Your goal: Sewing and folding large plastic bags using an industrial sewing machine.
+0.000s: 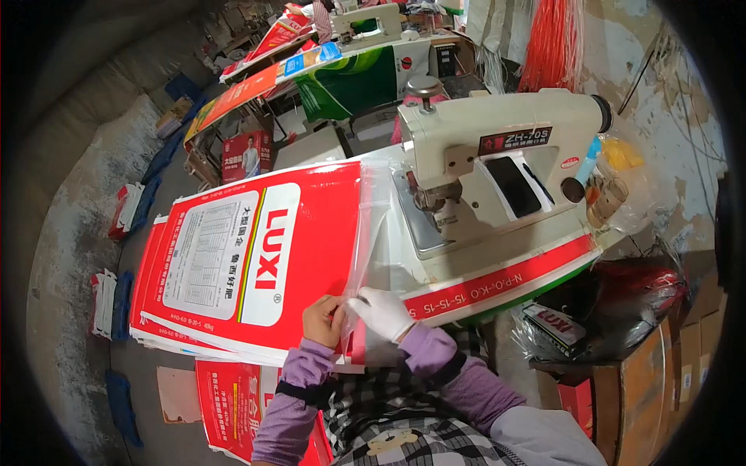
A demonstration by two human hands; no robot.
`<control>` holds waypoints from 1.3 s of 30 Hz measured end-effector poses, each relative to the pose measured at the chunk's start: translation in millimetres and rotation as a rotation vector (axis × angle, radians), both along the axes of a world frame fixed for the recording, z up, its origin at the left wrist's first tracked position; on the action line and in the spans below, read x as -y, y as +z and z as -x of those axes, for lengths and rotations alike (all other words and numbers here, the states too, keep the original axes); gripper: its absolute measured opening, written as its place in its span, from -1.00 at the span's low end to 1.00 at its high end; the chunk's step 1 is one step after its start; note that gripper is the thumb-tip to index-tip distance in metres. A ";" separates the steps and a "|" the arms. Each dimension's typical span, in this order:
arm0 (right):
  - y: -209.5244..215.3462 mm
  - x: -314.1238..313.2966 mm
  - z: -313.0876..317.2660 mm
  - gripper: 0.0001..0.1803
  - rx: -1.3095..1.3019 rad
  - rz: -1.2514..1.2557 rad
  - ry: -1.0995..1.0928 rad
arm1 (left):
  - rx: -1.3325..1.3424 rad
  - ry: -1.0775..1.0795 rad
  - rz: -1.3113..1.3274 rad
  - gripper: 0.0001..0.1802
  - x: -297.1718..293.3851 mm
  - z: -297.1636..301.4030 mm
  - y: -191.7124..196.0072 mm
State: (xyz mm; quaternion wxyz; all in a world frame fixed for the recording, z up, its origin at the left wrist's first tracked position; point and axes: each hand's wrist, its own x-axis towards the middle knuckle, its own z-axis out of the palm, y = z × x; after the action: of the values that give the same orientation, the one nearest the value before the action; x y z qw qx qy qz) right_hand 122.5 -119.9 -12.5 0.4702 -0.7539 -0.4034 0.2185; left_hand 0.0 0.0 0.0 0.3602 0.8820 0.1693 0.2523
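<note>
The red woven sack tops a stack on the table, long axis running from 7 to 1 o'clock, its open mouth toward the sewing machine at 2 o'clock. A clear plastic liner spills from that mouth. The bare left hand and white-gloved right hand pinch the liner's near corner, likely to align it with the mouth.

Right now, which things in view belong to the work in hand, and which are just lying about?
In hand:
- red woven sack, top of its stack
- clear plastic liner at the sack's mouth
- left hand, bare, and right hand, white-gloved, pinching the liner edge
- sewing machine

Lying about:
- cardboard box
- red tassels
- dark phone on the machine
</note>
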 end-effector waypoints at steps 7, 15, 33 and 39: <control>-18.5 34.0 28.7 -0.73 -0.182 -0.043 -0.140 | 0.264 0.297 0.105 -0.92 5.9 13.7 6.0; 21.4 17.5 32.6 -0.48 0.199 -0.282 0.036 | 0.236 0.009 0.371 -0.85 5.6 23.2 7.6; -0.3 2.7 52.2 -0.72 -0.051 -0.382 0.457 | -0.350 0.120 0.566 -0.67 -39.7 53.6 9.9; -24.4 -37.3 15.0 -0.71 -0.473 -0.236 0.550 | -0.294 0.175 -0.161 -0.73 0.2 39.3 53.4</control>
State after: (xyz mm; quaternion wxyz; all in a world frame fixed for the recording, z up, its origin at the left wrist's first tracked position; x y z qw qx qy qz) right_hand 107.5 -82.6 -36.9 0.5575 -0.4872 -0.4935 0.4564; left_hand -39.3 -0.2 53.4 0.2367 0.9173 0.2753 0.1637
